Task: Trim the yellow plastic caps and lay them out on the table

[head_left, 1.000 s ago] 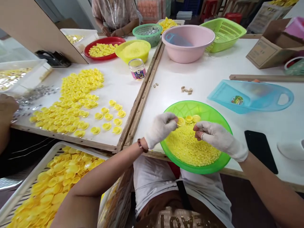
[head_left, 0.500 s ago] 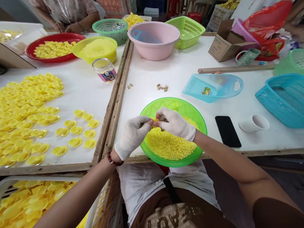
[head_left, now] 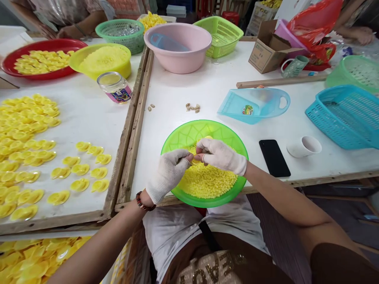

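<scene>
Left hand, gloved, pinched a yellow piece at its left edge; right hand, gloved too, had thumb and finger closed at the piece's right side, exact grip unclear. Piece was over the green tray, above yellow pellets in it. Tray sat at the near edge of the white table. Phone lay right of tray, white cup tipped just beside phone. Blue scoop lay beyond tray; yellow parts were spread on the left table.

left hand, right hand: fingertips pinched, nearly meeting; both forearms angled inward.
</scene>
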Available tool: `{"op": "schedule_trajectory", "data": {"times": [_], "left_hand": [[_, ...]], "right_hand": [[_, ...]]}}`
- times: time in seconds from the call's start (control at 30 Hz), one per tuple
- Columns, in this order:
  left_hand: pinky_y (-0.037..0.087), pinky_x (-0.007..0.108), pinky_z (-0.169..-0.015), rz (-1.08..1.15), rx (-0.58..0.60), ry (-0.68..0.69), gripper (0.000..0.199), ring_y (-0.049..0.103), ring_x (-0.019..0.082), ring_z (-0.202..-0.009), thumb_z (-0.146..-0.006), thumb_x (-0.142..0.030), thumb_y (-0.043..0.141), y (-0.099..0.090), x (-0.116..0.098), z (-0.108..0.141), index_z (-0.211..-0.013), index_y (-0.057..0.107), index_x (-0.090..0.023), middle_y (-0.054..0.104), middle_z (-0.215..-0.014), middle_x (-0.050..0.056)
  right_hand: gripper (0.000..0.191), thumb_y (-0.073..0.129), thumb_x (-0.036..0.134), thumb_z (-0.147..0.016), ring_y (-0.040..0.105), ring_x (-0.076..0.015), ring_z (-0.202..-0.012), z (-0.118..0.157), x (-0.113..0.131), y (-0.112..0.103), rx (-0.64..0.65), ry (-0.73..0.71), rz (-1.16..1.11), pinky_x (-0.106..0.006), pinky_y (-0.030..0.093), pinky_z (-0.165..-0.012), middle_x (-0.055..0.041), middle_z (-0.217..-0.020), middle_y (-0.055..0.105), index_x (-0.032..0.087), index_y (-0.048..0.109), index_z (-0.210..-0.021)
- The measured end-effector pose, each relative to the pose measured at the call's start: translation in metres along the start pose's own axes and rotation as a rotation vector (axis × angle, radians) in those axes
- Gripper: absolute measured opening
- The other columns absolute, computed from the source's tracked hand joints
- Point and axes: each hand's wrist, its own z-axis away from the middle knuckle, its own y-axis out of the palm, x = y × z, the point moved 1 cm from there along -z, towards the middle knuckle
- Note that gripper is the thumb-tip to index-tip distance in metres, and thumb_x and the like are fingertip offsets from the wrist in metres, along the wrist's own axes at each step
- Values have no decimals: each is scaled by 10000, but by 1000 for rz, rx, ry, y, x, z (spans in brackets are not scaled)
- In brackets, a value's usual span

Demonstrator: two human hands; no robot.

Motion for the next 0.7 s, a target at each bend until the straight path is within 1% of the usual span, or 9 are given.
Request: {"op": "schedule_trajectory", "data": {"times": [0.1,0.17,0.27,0.33,0.4,0.47,0.57,0.63,0.7], "left_hand": [[441,290,-642,-7,6,-37,276,622,178,-698,-931,-357,561,0,0,1,-771,689,-172,702,-730,34],[438,295,-646,6,12,-64,290,622,182,-699,-935,-382,568,0,1,1,-770,688,-175,705,-733,35],[423,290,-638,6,6,-54,306,598,173,-687,-941,-396,571,3,-1,0,-765,690,-176,686,-722,28],[397,282,-609,-17,-9,-21,311,563,160,-656,-944,-388,567,6,-3,0,-753,691,-176,653,-690,17],[381,276,-586,-34,-17,3,315,544,152,-633,-946,-377,562,8,-3,0,-738,691,-178,638,-668,11],[418,275,-606,-13,-11,6,301,586,161,-658,-947,-369,562,9,-2,0,-766,708,-178,679,-700,20],[495,289,-678,36,-2,-23,274,666,188,-732,-941,-371,577,10,1,0,-825,731,-177,744,-782,45],[521,296,-696,61,0,-45,267,686,196,-749,-939,-375,584,10,3,0,-842,734,-177,755,-797,54],[534,294,-689,86,-6,-63,248,693,197,-750,-930,-374,600,10,3,1,-862,732,-176,756,-804,57]], "right_hand": [[68,581,169,-870,637,-131,-710,6,-10,-10,71,17,-127,-294,524,-690,14,-777,631,193,569,-933],[110,576,147,-854,638,-136,-715,12,-13,-16,35,9,-63,-307,522,-711,15,-771,643,196,577,-952],[109,632,228,-879,595,-136,-691,16,-11,-17,-72,1,109,-305,471,-668,22,-759,634,207,580,-973],[178,685,297,-878,552,-130,-653,15,-8,-10,-97,15,152,-296,429,-626,40,-716,604,217,555,-969],[211,703,316,-873,540,-126,-629,11,-7,-3,-67,32,113,-291,420,-609,50,-689,584,223,527,-945],[181,672,299,-889,576,-128,-632,7,-8,1,-11,60,-2,-294,459,-627,42,-701,599,219,516,-933],[119,593,218,-897,667,-147,-701,8,-11,-4,59,122,-174,-297,511,-666,8,-776,663,204,534,-999],[172,546,156,-875,698,-159,-742,12,-12,-13,66,131,-157,-291,516,-671,-9,-814,699,198,547,-1041],[217,535,127,-847,708,-176,-768,18,-13,-22,62,98,27,-303,520,-695,-23,-843,723,200,577,-1047]]}}
